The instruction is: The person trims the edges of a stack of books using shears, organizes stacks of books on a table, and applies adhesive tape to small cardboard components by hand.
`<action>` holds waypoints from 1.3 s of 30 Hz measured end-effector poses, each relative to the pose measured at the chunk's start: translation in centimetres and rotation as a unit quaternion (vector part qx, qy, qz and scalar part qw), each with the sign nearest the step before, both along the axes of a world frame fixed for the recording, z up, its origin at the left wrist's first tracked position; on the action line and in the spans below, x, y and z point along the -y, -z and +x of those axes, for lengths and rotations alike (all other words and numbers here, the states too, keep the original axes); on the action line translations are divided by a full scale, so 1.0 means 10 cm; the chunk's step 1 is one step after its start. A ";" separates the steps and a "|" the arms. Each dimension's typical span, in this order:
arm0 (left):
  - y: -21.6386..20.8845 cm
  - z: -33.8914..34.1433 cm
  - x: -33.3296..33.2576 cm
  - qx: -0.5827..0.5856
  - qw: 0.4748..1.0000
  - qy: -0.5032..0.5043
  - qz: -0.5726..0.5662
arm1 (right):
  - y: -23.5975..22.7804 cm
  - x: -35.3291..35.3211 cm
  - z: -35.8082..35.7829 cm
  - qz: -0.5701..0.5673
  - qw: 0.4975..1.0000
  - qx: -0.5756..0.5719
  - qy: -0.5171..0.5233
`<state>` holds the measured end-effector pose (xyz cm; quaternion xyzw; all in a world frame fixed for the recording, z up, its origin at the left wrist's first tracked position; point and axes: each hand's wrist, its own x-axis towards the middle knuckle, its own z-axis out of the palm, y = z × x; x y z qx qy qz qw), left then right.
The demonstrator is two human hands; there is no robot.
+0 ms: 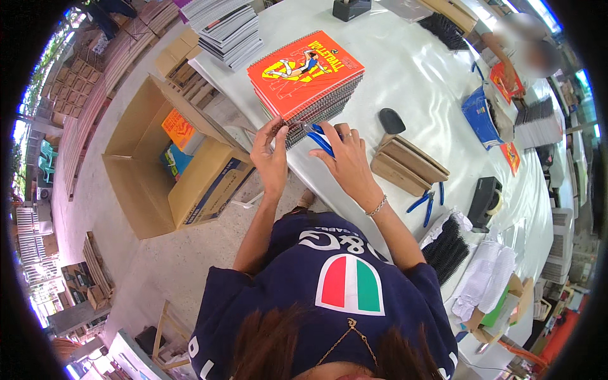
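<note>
A stack of spiral notebooks with orange covers (307,73) stands at the table's left edge, a volleyball drawing on the top one. My right hand (349,166) is closed round blue-handled cutting pliers (323,142), whose jaws reach the coil side at the stack's near corner. At that same corner my left hand (271,159) has thumb and fingers pinched together; what lies between the fingertips is too small to make out. The lower coils are partly hidden behind my hands.
An open cardboard box (142,183) with notebooks inside sits left of the table. More notebooks (231,38) are piled behind. To the right lie brown cardboard pieces (408,166), second pliers (428,206), a tape dispenser (486,199) and black coils (448,250). Another person works across the table.
</note>
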<state>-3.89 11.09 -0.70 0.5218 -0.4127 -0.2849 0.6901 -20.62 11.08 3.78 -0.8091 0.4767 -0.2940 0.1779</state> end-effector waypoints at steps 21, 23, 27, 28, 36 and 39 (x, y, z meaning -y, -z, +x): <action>0.05 0.02 0.00 -0.024 1.000 0.005 0.002 | -0.14 0.06 0.19 -0.111 0.990 -0.064 0.055; 0.03 0.01 0.00 -0.026 1.000 0.006 0.001 | -0.14 0.06 0.17 -0.110 0.989 -0.076 0.060; 0.02 0.00 0.00 -0.031 0.999 0.007 0.001 | -0.09 0.08 0.16 -0.120 0.988 -0.072 0.059; 0.02 0.00 0.00 -0.031 0.999 0.008 0.001 | -0.08 0.08 0.16 -0.119 0.989 -0.067 0.054; 0.05 0.02 0.01 -0.034 0.999 0.011 0.003 | -0.07 0.15 0.17 -0.131 0.988 -0.069 0.037; 0.05 0.01 0.01 -0.033 0.999 0.012 -0.002 | -0.06 0.22 0.15 -0.132 0.990 -0.057 0.012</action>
